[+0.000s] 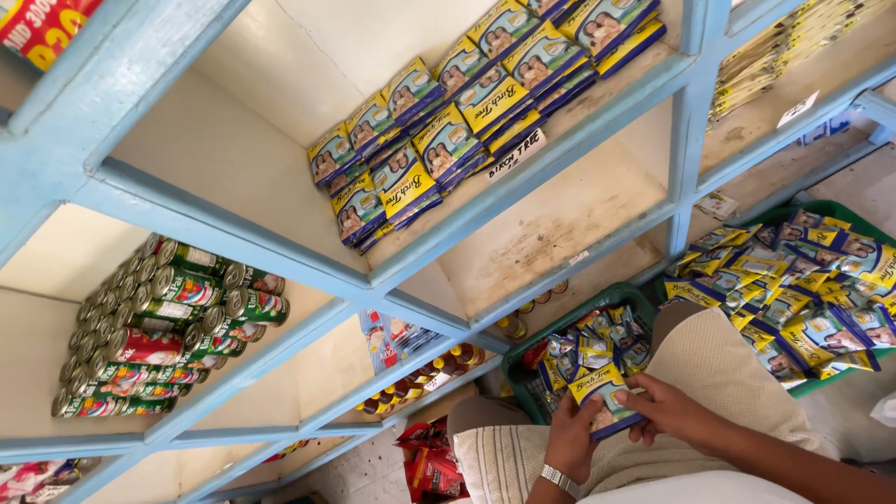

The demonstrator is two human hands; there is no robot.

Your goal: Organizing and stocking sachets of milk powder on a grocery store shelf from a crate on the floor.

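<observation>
- At the bottom centre of the frame, the left hand (pixel 571 437), with a metal watch (pixel 560 481) on its wrist, and the right hand (pixel 674 411) meet on one yellow and blue sachet (pixel 602 397).
- The sachet sits between the two hands: the left fingers (pixel 581 415) curl shut on its lower left edge, and the right fingers (pixel 633 399) close on its right side, thumb on the front.
- Under the hands lie the person's knees in beige cloth (pixel 719 373), with a striped cloth (pixel 495 462) across the lap.
- Just above the held sachet, a green basket (pixel 523 378) holds more sachets of the same kind, mixed with a few darker ones.
- At the right edge of the frame, a second green basket (pixel 812 210) is heaped with the same yellow and blue sachets (pixel 793 289).
- Low in the frame, left of the hands, red packets (pixel 429 467) lie on the floor.
- Farther off, a pale blue shelf frame (pixel 392 266) crosses the whole view on a slant.
- In the upper centre compartment, rows of the same sachets (pixel 439 121) lie overlapped on the shelf board, with a handwritten paper label (pixel 515 154) on the edge below them.
- In the left compartment, tin cans (pixel 159 327) lie stacked on their sides.
- In the lower centre compartment stand small bottles with orange caps (pixel 420 378).
- In the upper right corner, yellow packets (pixel 756 65) are stacked.
</observation>
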